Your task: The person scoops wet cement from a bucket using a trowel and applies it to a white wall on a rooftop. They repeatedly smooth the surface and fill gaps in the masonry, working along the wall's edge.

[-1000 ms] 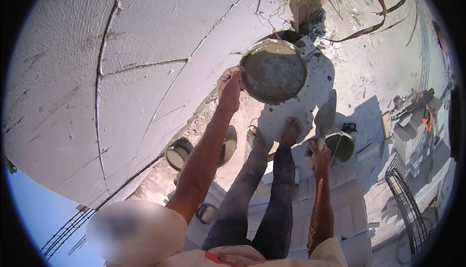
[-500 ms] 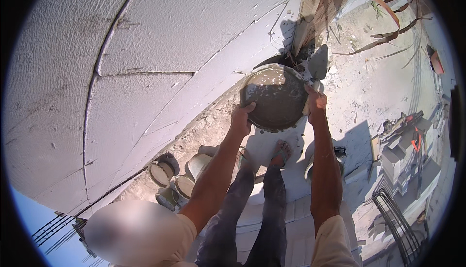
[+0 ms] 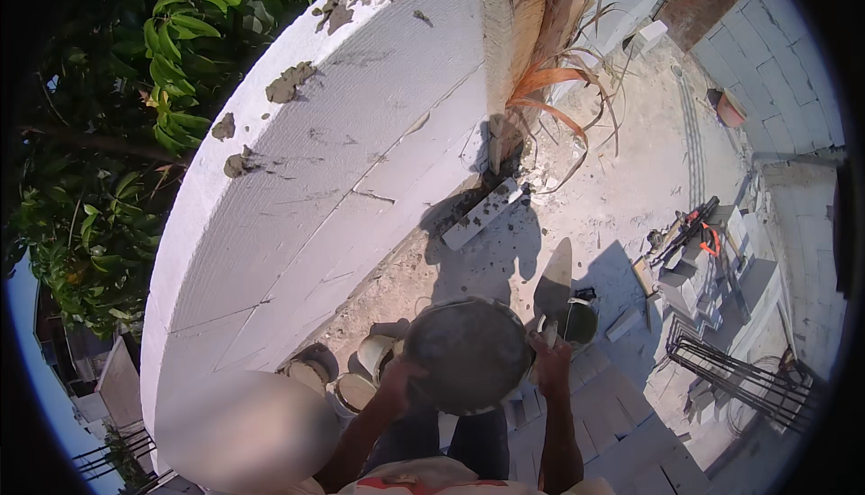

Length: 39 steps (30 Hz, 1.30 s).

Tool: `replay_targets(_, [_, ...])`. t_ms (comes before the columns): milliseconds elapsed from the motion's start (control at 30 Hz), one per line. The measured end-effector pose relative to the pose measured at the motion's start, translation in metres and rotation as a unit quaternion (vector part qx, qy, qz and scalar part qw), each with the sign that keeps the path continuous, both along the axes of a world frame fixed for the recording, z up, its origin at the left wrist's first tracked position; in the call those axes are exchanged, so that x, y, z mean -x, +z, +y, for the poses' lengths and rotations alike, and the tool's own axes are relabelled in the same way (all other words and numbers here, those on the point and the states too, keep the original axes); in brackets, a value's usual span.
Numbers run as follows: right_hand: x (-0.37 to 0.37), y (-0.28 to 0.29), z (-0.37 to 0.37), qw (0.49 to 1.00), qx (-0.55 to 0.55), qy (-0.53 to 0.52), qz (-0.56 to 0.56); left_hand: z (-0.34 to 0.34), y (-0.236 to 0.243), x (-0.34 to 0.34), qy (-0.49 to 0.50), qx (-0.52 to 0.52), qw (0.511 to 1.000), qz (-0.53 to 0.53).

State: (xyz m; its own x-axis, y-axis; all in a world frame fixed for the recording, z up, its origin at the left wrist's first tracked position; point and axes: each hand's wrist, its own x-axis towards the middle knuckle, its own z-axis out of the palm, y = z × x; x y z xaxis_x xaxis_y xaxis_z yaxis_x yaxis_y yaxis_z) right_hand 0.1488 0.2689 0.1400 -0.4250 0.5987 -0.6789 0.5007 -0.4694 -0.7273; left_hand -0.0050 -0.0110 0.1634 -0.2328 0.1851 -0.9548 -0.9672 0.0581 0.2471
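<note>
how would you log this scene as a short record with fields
left hand: gripping left rim of basin
right hand: holding trowel, by the basin's right rim
basin: round, dark, above the legs
wall: white blocks, grey lumps on top
buckets: several, near wall's foot
steel bars: bundled, far right

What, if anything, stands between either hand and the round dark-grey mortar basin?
Nothing visible: the left hand grips the basin at left, the right hand at right. The right hand also holds a grey metal trowel, its blade clear of the basin.
</note>
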Motion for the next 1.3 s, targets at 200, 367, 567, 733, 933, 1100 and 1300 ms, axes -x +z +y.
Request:
replay_targets(200, [-0.013, 0.092, -0.035, 1.0, -0.002, 0.001, 0.022, -0.019, 0.129, -0.023, 0.059, -0.06, 0.995, -0.043])
replay_targets(367, [-0.005, 0.108, -0.046, 0.997, 0.003, 0.051, 0.064, -0.071, 0.09, -0.045, 0.054, -0.037, 0.997, 0.043])
replay_targets(567, [0.036, 0.048, -0.012, 0.956, -0.218, 0.173, 0.09, -0.054, 0.11, -0.033, 0.154, -0.11, 0.979, 0.069])
replay_targets(733, [0.075, 0.087, 0.003, 0.952, -0.184, 0.217, 0.113, -0.065, 0.071, -0.027, 0.168, -0.166, 0.966, 0.101])
replay_targets(933, [0.101, 0.211, 0.002, 0.858, -0.328, 0.393, 0.048, -0.048, 0.112, -0.002, 0.142, -0.161, 0.942, 0.257])
replay_targets(1100, [0.121, 0.259, 0.018, 0.672, -0.501, 0.544, 0.046, -0.04, 0.098, 0.015, 0.207, -0.171, 0.955, 0.121])
replay_targets(1300, [0.151, 0.3, 0.023, 0.475, -0.562, 0.66, -0.149, -0.033, 0.076, 0.02, 0.197, -0.159, 0.962, 0.099])
